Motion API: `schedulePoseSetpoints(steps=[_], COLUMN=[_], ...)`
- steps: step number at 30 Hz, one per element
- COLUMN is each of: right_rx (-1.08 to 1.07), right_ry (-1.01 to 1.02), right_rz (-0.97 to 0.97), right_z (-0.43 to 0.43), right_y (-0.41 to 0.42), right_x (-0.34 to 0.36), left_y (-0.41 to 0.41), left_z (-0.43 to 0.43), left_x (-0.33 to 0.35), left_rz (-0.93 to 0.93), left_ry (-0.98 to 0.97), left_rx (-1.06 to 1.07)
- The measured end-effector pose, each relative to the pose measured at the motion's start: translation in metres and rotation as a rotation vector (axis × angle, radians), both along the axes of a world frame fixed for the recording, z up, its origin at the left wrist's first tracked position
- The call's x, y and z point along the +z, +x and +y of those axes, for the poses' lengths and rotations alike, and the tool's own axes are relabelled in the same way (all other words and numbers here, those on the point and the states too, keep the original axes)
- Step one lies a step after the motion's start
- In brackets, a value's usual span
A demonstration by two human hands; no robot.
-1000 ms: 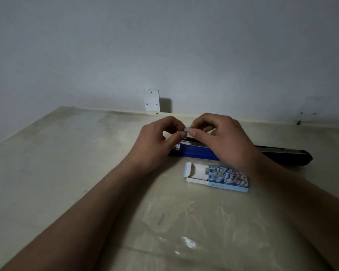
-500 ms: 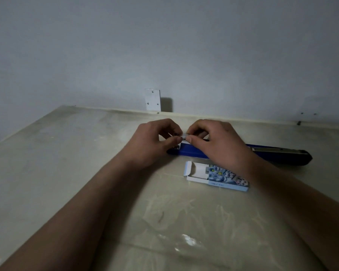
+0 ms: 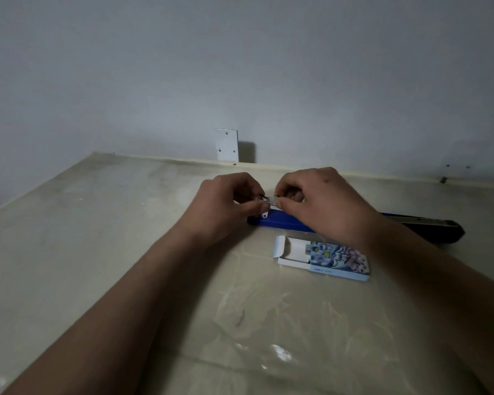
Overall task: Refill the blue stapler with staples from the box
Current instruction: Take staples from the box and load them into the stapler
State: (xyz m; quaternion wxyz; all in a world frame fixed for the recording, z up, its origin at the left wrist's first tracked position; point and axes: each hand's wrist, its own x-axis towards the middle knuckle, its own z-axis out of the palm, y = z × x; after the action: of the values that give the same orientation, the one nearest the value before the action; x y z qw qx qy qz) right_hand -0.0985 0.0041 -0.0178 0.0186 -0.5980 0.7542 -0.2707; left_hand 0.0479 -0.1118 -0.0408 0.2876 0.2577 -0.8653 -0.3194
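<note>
The long blue stapler lies across the table behind my hands, its dark far end reaching right. A small strip of staples is pinched between the fingertips of my left hand and my right hand, just above the stapler's left end. The staple box lies in front of the stapler, its white tray slid partly out to the left with the flap open. My right hand hides the stapler's middle.
The pale table runs to a wall at the back. A small white bracket is fixed to the wall behind the table's far edge. My forearms cross the near part of the table.
Both hands have sunk slightly with the staple strip, from above the stapler down to its left end. The box and stapler have stayed in place.
</note>
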Motion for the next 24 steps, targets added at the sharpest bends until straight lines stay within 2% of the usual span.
schedulePoseSetpoints(steps=[3,9,24], right_rx=[0.003,0.009,-0.003], right_ry=[0.038,0.080,-0.063], right_rz=[0.040,-0.005,-0.239], right_z=[-0.004,-0.008,-0.008], right_y=[0.001,0.000,0.001], right_x=[0.005,0.009,-0.015], left_y=[0.000,0.000,0.001], left_z=[0.000,0.001,0.002], left_x=[-0.001,-0.001,-0.001], left_rz=[-0.008,-0.008,-0.028], left_ry=[-0.016,-0.014,-0.096], left_rx=[0.000,0.004,0.000])
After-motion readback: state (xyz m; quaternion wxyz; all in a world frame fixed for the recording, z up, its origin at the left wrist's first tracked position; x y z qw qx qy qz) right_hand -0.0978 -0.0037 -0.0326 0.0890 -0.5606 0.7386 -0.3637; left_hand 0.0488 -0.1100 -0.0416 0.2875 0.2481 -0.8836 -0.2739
